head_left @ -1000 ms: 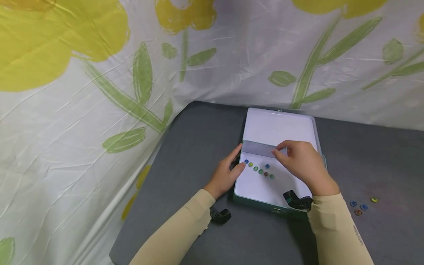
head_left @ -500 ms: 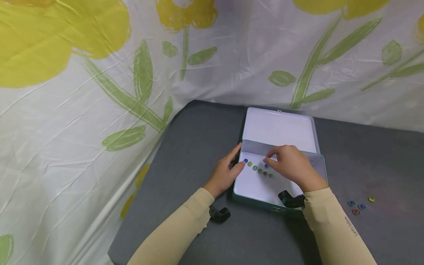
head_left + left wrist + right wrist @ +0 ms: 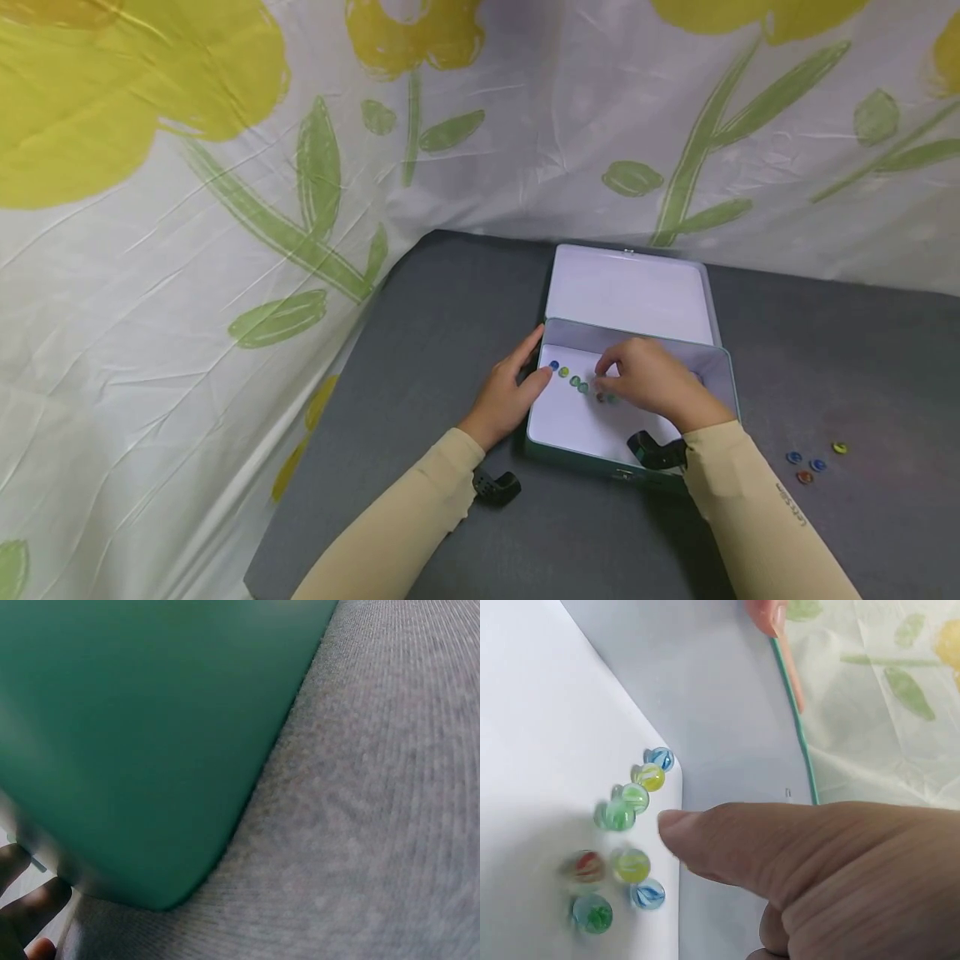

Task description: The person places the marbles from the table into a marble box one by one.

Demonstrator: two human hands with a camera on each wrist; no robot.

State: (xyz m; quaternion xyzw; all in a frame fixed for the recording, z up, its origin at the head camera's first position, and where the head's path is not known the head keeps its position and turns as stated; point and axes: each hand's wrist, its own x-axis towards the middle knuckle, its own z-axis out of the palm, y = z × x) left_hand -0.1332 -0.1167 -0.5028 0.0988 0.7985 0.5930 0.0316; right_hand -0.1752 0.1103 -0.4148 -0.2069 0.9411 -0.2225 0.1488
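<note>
An open green tin box with a white inside lies on the dark table. My left hand holds its left wall, thumb over the rim and fingers outside. Low over the box floor is my right hand, thumb and index finger apart. In the right wrist view, a yellow marble and a blue marble lie free beside its fingertip. A row runs from another blue marble through yellow and green ones to a red marble and a green marble. The right hand covers part of them in the head view.
The box's lid is folded back flat behind it. On the table to the right sit two blue marbles, a red-brown marble and a yellow marble. A flowered curtain hangs along the table's back and left edges.
My right hand has come left and down from above the box to its floor, now covering the separate blue marble in the head view. The left hand stays on the wall.
</note>
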